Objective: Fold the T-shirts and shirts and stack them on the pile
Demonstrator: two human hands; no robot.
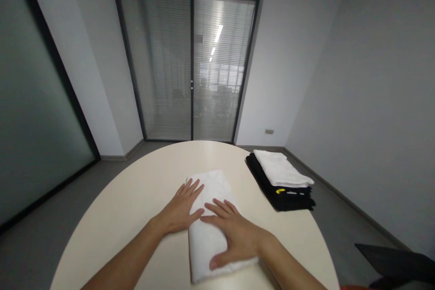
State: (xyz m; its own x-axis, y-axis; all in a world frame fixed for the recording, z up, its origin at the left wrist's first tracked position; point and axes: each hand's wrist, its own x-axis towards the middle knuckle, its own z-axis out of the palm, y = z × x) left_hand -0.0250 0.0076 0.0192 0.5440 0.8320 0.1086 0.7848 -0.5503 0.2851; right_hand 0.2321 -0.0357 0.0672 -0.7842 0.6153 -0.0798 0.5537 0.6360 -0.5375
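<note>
A folded white cloth (205, 247) lies flat on the round cream table (136, 208) in front of me. My left hand (183, 206) rests on its left edge toward the far end, fingers spread. Flat on the middle and right of the cloth is my right hand (234, 231), its fingers stretched out and the thumb apart, near the close end. The two hands almost touch at the left thumb and right fingertips. Neither grips the fabric. Part of the cloth's right side is hidden under my right hand and wrist.
On the table's right side sits a stack of folded black cloth (294, 201) with a yellow mark, topped by a folded white cloth (282, 170). A dark chair-like object (397, 260) stands at the lower right. Beyond the table are glass panels with blinds (163, 77).
</note>
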